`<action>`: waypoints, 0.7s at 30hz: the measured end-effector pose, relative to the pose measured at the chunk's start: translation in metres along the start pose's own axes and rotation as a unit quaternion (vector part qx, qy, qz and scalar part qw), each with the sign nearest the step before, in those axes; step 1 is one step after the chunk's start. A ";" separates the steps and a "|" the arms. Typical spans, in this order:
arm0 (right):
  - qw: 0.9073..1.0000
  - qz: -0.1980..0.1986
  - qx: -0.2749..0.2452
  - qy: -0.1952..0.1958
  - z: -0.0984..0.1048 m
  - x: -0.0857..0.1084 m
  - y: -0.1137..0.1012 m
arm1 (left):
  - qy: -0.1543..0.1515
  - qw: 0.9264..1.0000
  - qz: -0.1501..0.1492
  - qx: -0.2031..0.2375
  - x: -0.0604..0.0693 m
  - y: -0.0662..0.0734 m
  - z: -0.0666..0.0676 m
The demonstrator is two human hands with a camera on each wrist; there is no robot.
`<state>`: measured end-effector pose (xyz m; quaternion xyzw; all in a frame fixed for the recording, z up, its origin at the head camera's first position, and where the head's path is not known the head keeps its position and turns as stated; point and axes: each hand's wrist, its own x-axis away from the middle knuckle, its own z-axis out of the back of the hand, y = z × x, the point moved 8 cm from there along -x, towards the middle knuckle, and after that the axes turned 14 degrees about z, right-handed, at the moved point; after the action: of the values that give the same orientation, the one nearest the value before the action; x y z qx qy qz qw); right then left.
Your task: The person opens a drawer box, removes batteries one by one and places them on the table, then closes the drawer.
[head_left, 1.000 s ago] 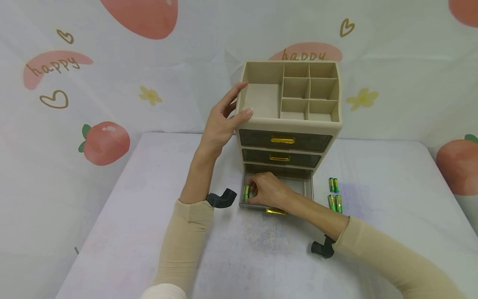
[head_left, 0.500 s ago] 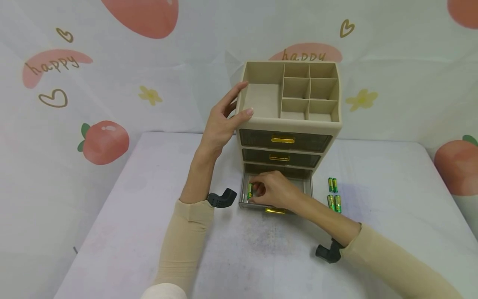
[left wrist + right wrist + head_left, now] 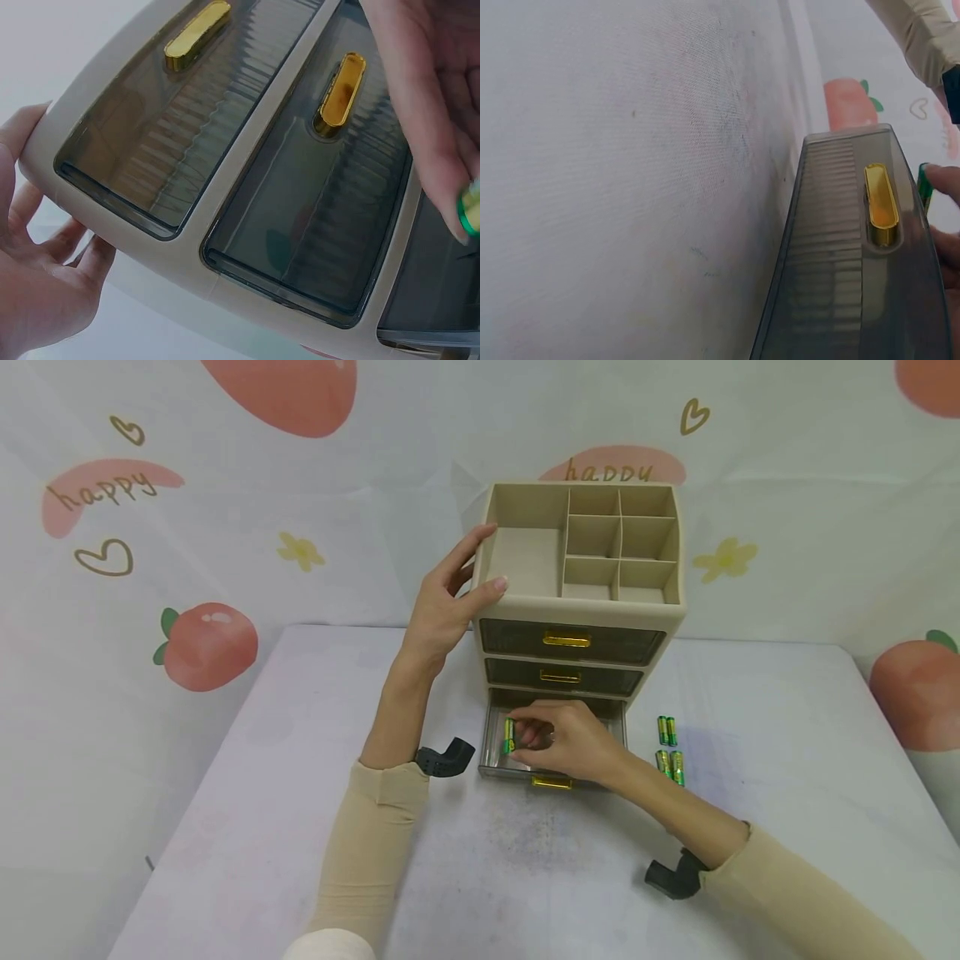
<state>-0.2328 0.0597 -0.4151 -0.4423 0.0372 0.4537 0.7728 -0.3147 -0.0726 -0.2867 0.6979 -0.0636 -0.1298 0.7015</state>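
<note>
A beige desktop drawer organizer (image 3: 585, 607) stands on the table, its lowest drawer (image 3: 491, 770) pulled out. At its upper left side, my left hand (image 3: 442, 610) grips the rim, with thumb and index finger over the edge and the other fingers against the outer side wall. My right hand (image 3: 573, 739) is over the pulled-out drawer and pinches a green-and-gold battery (image 3: 509, 737) upright between thumb and fingers. In the left wrist view one end of that battery (image 3: 470, 210) shows. The drawer front partly hides my right hand in the right wrist view.
Several green batteries (image 3: 669, 750) lie in two pairs to the right of the organizer. Two upper drawers with gold handles (image 3: 567, 640) are closed. A patterned cloth (image 3: 360, 510) hangs behind. A black camera mount (image 3: 446, 757) sits at each wrist.
My right hand has moved right, away from the drawer's left wall, and slightly up, with the battery between its fingers. My left hand has stayed in place on the organizer.
</note>
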 end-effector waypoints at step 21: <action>0.997 0.063 -0.006 0.051 0.020 0.024 -0.012 | 0.001 1.000 -0.005 -0.001 -0.004 -0.006 0.002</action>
<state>-0.2168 0.0878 -0.4057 -0.4660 0.1011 0.4785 0.7373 -0.3193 -0.0734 -0.2919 0.6975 -0.0597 -0.1326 0.7016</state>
